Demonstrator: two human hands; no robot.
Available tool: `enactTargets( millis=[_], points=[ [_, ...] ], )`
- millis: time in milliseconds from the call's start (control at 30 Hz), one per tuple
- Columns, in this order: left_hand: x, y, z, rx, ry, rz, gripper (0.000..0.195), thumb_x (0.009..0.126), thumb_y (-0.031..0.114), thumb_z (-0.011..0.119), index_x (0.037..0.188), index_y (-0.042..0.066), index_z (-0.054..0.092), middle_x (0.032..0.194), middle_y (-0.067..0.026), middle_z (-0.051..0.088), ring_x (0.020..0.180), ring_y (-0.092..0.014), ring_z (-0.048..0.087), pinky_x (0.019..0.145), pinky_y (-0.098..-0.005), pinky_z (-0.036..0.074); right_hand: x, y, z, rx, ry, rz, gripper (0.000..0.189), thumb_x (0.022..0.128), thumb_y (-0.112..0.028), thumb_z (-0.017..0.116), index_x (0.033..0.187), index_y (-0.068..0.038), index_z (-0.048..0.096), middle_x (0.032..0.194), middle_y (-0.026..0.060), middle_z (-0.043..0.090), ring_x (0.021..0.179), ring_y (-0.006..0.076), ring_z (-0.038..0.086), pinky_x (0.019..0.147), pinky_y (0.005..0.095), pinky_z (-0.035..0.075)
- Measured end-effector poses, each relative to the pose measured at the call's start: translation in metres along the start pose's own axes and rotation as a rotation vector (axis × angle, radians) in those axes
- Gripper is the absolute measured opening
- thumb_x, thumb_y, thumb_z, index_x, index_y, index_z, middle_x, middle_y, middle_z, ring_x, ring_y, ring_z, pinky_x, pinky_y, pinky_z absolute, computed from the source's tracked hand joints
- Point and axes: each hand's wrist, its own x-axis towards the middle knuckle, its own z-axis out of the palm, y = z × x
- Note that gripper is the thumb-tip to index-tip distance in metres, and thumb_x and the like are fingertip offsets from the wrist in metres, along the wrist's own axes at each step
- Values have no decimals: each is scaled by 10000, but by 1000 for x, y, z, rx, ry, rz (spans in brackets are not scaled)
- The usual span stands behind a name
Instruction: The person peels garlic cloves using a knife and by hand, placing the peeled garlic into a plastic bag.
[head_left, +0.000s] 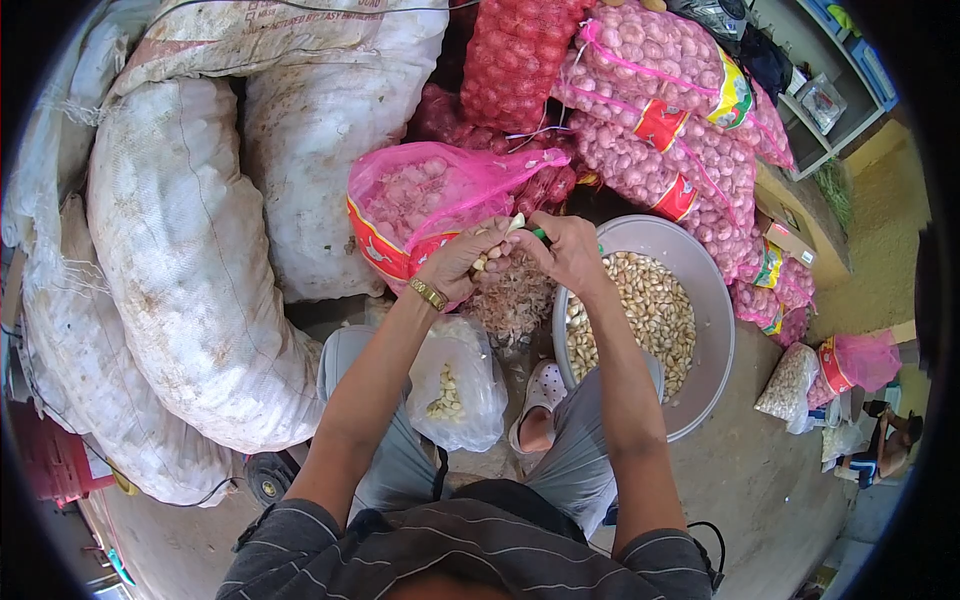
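My left hand holds several garlic cloves, one of them a pale clove raised at the fingertips. My right hand meets it there, closed around a green-handled tool whose working end I cannot make out. Below my hands lies a heap of dry garlic skins. At the right stands a grey plastic tub with many unpeeled-looking cloves. Between my knees a clear plastic bag holds peeled cloves. An opened pink mesh bag of garlic and skins lies behind my left hand.
Large white woven sacks fill the left side. Pink mesh bags of garlic are piled at the upper right, beside a red mesh sack. A cardboard box and a shelf stand further right. Another person sits at the far right.
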Motion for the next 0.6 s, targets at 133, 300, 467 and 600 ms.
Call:
enactTargets(
  millis=[133, 300, 467, 600],
  points=[
    [0, -1, 15, 67, 70, 46, 166, 949, 209, 577, 1093, 135, 540, 746, 50, 488, 541, -25, 428, 398, -146, 283, -1, -3, -1, 19, 9, -12, 292, 871, -334, 646, 798, -51, 634, 618, 178, 563, 571, 364, 571, 512, 417, 430],
    [2, -4, 16, 25, 58, 49, 148, 950, 175, 556, 1066, 114, 488, 712, 40, 454, 527, -33, 408, 387, -156, 291, -2, -2, -4, -27, 18, -22, 278, 877, -329, 636, 841, -55, 665, 626, 166, 586, 570, 351, 583, 513, 409, 441],
    [1, 0, 10, 29, 33, 102, 215, 949, 175, 561, 1146, 114, 499, 727, 44, 462, 534, -27, 420, 398, -158, 295, 0, -10, -9, -49, -25, -62, 283, 875, -337, 638, 830, -59, 669, 606, 162, 573, 550, 343, 577, 502, 405, 435],
    [-2, 1, 15, 46, -33, 47, 232, 948, 186, 572, 1160, 113, 512, 732, 47, 472, 533, -25, 431, 401, -164, 295, 0, -10, -9, 46, 63, -43, 323, 871, -342, 643, 738, -49, 622, 571, 161, 539, 534, 350, 562, 491, 412, 424]
  ],
)
